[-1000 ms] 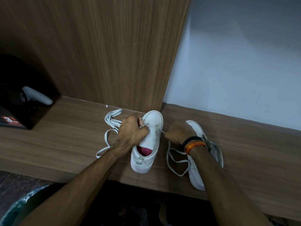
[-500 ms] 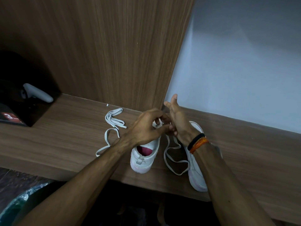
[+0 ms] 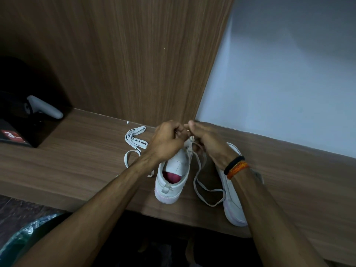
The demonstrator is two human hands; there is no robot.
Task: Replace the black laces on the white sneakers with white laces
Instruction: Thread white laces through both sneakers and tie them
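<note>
Both hands are now sitting closer together and slightly higher over the toe of the near sneaker (image 3: 173,182) than half a second ago; the right hand's fingers, then pointing up, are now curling inward. Left hand (image 3: 167,141) is curling its fingers and pinching the white lace (image 3: 200,180) just above the shoe's front. Right hand (image 3: 208,143) is meeting it fingertip to fingertip, also pinching the lace; a black band and an orange band (image 3: 236,167) are sitting on that wrist. Lace is running down from the hands and looping on the worktop (image 3: 77,160) between the two shoes. Near sneaker is standing upright, heel toward the camera, pink insole showing. Second sneaker (image 3: 234,205) is lying beside it to the right, partly under the right forearm. Spare lace (image 3: 134,139) is lying bundled left of the hands, touching neither shoe. Black box (image 3: 21,135) with a grey handle is resting at far left.
</note>
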